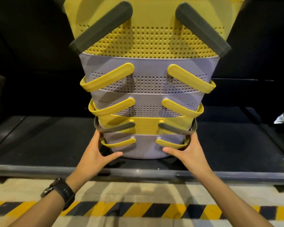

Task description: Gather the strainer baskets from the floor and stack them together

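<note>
In the head view, your left hand and right hand grip the stack of strainer baskets at its lowest basket, fingers curled round the sides. The stack is at the dark platform's front edge. Five are nested, so gathering looks finished. No loose baskets show on the floor.

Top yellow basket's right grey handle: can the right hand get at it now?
Probably, though not freely. Nothing blocks the way up to the grey handle, but the right hand grips the bottom lilac basket, steadying the stack, so it must let go first.
</note>
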Available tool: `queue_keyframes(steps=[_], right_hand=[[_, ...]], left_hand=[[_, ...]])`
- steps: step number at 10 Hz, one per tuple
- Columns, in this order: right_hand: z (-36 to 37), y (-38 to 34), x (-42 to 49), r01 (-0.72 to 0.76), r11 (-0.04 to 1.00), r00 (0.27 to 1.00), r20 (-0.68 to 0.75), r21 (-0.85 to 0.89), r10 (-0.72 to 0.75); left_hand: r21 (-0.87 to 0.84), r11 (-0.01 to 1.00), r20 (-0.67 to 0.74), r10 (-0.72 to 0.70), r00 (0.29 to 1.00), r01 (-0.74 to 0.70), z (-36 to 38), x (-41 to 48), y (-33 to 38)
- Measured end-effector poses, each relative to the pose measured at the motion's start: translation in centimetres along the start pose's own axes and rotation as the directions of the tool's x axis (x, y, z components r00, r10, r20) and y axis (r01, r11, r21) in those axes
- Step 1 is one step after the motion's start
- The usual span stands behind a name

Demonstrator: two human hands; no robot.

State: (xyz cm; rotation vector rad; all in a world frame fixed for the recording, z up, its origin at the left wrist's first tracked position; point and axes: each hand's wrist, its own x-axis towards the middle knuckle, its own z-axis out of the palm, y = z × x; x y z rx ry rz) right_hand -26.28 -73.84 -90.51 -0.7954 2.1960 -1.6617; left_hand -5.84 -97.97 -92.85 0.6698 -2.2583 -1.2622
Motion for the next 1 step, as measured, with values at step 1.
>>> queue_keyframes(steps=[1], right_hand=[[-0.43, -1.89, -1.76, -0.03, 0.991, 0.997, -0.071, -0.13, 0.021]], left_hand=[[0.147, 0.98, -0.089, -0.119, 0.989, 0.131, -1.32, -1.69, 1.6]])
